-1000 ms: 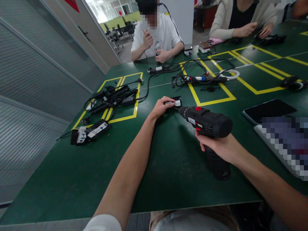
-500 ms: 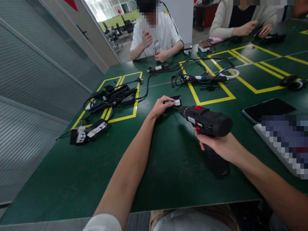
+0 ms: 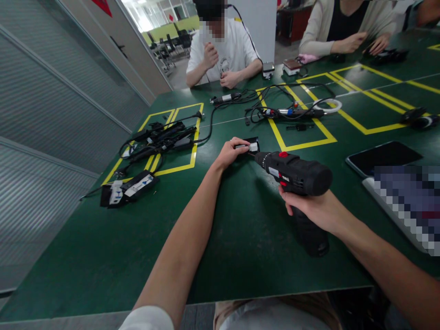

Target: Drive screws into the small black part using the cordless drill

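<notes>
My right hand (image 3: pixel 304 205) is wrapped round the grip of a black cordless drill (image 3: pixel 295 173) with red switches. The drill's chuck and thin bit point left, at a small black case part (image 3: pixel 253 141) with a white piece in it. My left hand (image 3: pixel 233 152) holds that part down on the green table (image 3: pixel 240 229), fingers bent over its left side. Whether the bit's tip touches the part is hidden by my fingers and too small to tell.
Black cables and adapters (image 3: pixel 161 142) lie at left, with opened black case pieces (image 3: pixel 129 189) nearer me. A corded electric screwdriver (image 3: pixel 292 112) and a white ring (image 3: pixel 328 105) lie beyond my hands. At right is a phone (image 3: pixel 383 157). Two people sit across the table.
</notes>
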